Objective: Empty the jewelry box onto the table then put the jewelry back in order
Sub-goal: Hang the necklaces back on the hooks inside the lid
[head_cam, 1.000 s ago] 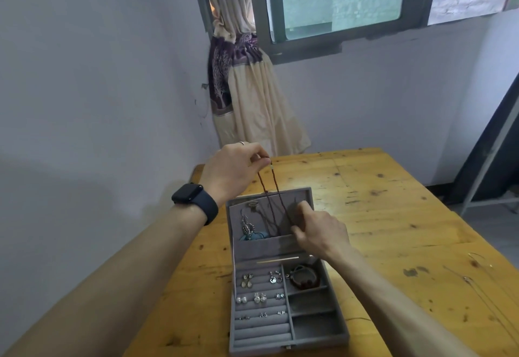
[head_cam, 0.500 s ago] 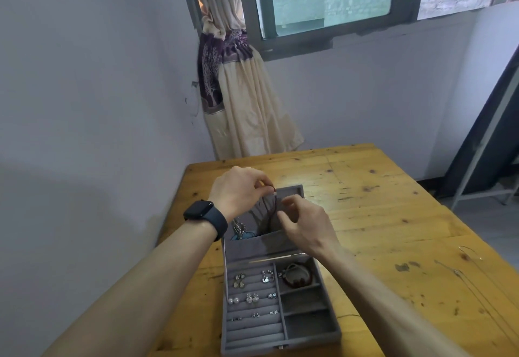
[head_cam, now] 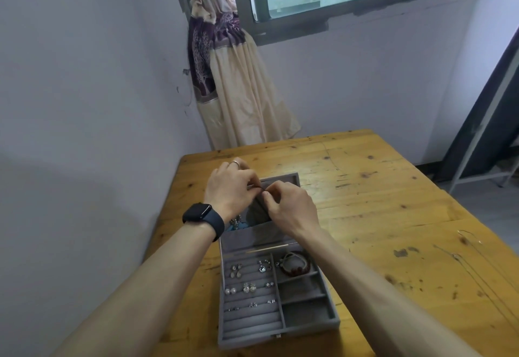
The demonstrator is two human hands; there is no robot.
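box: grey velvet jewelry box (head_cam: 278, 325), rectangular, lies open near the table's left edge, close to the wall (head_cam: 84, 132).
hands: left hand (head_cam: 233, 188) and right hand (head_cam: 289, 207) meet over the lid, both pinching a thin dark cord (head_cam: 259, 187).
room: knotty wooden table (head_cam: 393, 202) stretches wide to the right.
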